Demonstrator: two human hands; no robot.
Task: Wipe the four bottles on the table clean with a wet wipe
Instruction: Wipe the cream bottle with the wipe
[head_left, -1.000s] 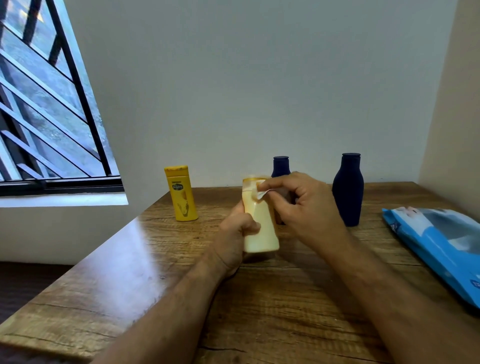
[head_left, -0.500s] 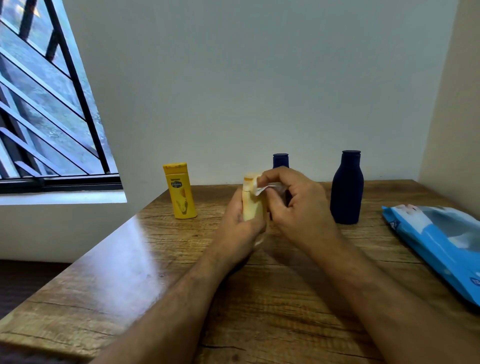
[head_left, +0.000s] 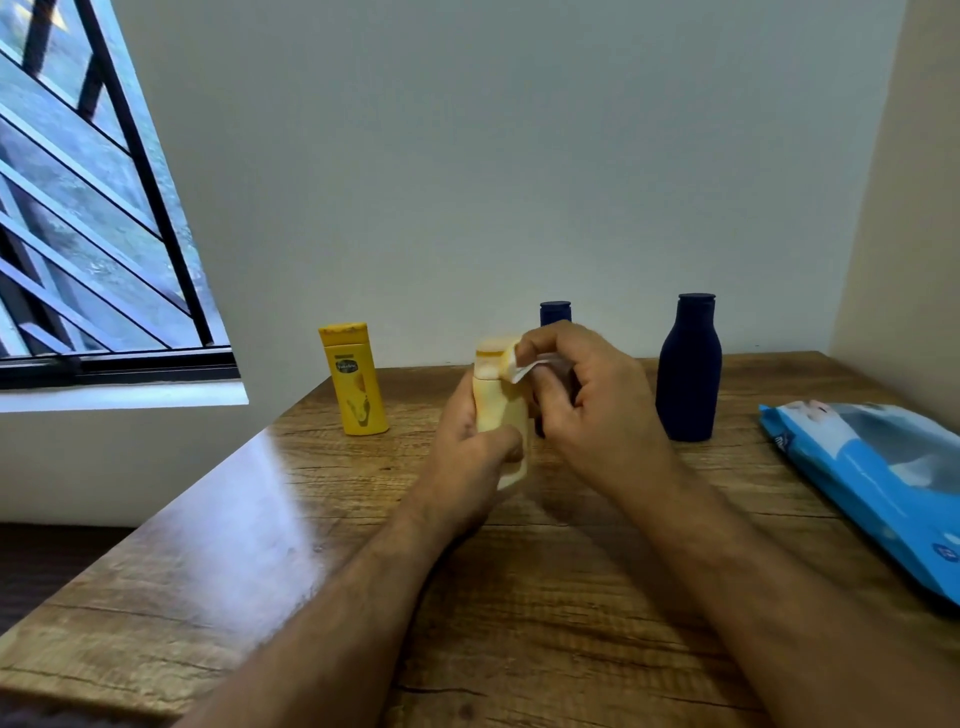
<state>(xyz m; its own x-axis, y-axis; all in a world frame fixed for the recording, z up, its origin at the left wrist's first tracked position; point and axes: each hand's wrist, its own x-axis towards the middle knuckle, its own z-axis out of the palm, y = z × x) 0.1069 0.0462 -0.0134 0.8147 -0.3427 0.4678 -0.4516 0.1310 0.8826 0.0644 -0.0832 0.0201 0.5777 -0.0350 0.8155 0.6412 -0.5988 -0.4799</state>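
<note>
— What have you got hold of?

— My left hand (head_left: 475, 447) grips the pale yellow bottle (head_left: 501, 415), fingers and thumb curled round its lower body, holding it upright just above the wooden table (head_left: 519, 597). My right hand (head_left: 587, 405) pinches a white wet wipe (head_left: 524, 366) between thumb and curled fingers, pressed against the bottle's cap.

— Any writing on that one?

— None I can read; its face is blurred.

— And the other bottles?

— Taking the pale bottle as the mark: the yellow Vaseline bottle (head_left: 356, 379) stands to its left, near the wall, its dark oval label just legible. A small navy bottle (head_left: 555, 313) stands right behind my right hand, only the cap showing. The tall navy bottle (head_left: 688, 369) stands further right, unlabelled from here.

— The wipes?

— The blue wet-wipe pack (head_left: 872, 478) lies far right; its print is too small to read.
</note>
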